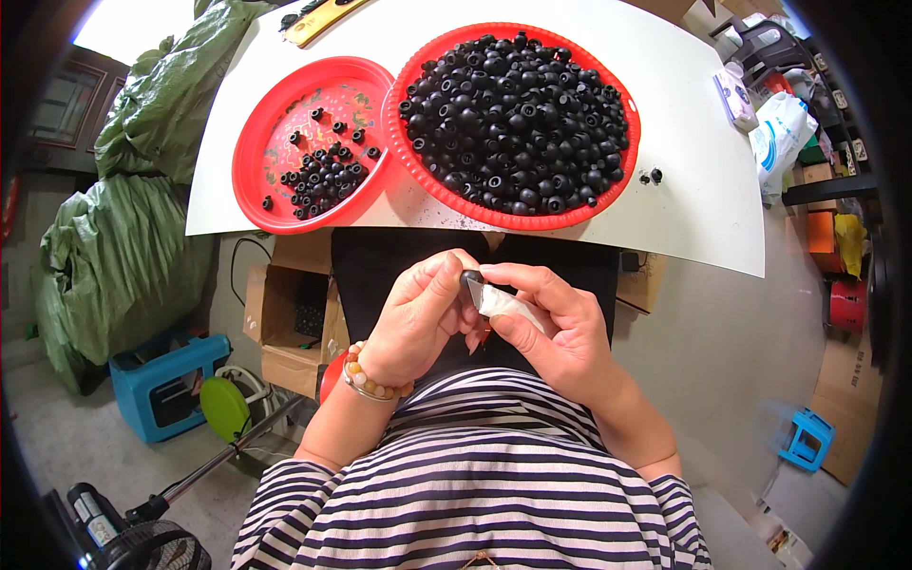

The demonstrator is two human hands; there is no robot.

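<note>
Left hand: the left hand [418, 318] was curled nearly closed, fingertips pinching a small black rubber piece [471, 277] at chest height, just above the striped shirt [475, 475].
Right hand: the right hand [556, 328] was closed around a white-wrapped blade [503, 302], its tip touching the piece.
Piece position: between both thumbs, at the left fingertips, against the right hand's tool.
Risk: judged likely that the blade could slip off the small rounded piece toward the left thumb, since the grip area looked slight; the piece could also pop loose and drop into the lap.
Beyond the hands: a white board [703, 190] carried a large red tray [608, 190] heaped with black pieces, ahead of the right hand.
Farther left: a smaller red tray [256, 142] held few pieces.
Strays: two loose pieces [651, 176] lay beside the large tray.
</note>
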